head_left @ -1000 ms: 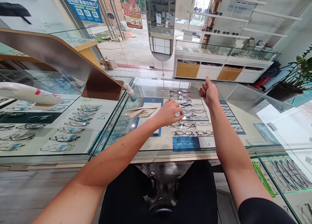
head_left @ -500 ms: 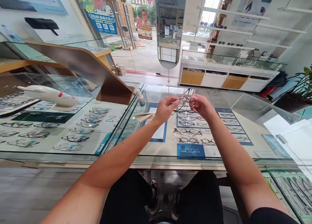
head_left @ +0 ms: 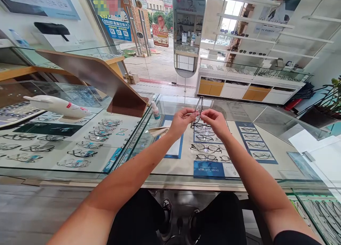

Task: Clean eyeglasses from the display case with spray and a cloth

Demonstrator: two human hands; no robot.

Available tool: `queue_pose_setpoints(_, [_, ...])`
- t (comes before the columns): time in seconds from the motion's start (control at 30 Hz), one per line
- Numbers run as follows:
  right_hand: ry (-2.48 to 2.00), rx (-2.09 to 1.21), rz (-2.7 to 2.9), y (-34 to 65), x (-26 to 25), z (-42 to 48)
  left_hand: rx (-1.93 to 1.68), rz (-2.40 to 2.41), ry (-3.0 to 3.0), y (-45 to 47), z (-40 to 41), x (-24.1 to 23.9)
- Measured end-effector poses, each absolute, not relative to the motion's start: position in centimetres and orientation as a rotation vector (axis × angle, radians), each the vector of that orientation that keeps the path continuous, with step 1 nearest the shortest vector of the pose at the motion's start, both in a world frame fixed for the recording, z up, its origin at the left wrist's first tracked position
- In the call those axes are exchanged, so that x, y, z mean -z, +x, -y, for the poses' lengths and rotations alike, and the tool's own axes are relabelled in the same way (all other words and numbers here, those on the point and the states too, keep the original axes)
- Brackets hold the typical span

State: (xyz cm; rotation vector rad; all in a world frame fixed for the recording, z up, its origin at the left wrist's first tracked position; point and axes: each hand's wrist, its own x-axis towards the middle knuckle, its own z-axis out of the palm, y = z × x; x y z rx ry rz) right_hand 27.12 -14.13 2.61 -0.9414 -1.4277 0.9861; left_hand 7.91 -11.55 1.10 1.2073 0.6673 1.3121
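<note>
Both my hands are raised over a glass display counter (head_left: 170,174) and meet on one thin dark pair of glasses (head_left: 199,108). My left hand (head_left: 182,120) pinches the frame from the left, fingers closed. My right hand (head_left: 214,120) pinches it from the right, fingers closed too. The glasses stand nearly on edge between the fingertips. Under the glass below them lie rows of glasses (head_left: 205,147) on a white and blue mat.
A beige cloth (head_left: 157,131) and a small spray bottle (head_left: 156,110) sit on the counter left of my hands. A white figure (head_left: 57,106) and a slanted wooden panel (head_left: 106,83) stand at the left. An oval mirror (head_left: 188,32) and shelves are behind; a plant (head_left: 329,96) at right.
A second ago my left hand reached down to the counter and my right hand gave a thumbs-up. Now both hands hold a pair of glasses lifted above the counter, turned more upright.
</note>
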Motion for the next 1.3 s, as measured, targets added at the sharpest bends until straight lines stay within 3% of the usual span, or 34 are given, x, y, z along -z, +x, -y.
queue_pose_setpoints(0.33, [-1.066,-0.681,1.487,27.4,-3.3,14.9,-1.337,-0.724,1.274,7.3,10.6,-0.7])
queue_pose_setpoints(0.67, [-1.285,0.066,1.368,29.3,-3.1,14.3,-1.360,-0.880,1.472,6.6,10.1,-0.5])
queue_pose_setpoints(1.3, [-1.277,0.325,1.616,27.4,-0.3,13.6,-1.343,-0.797,1.287,7.2,11.4,-1.7])
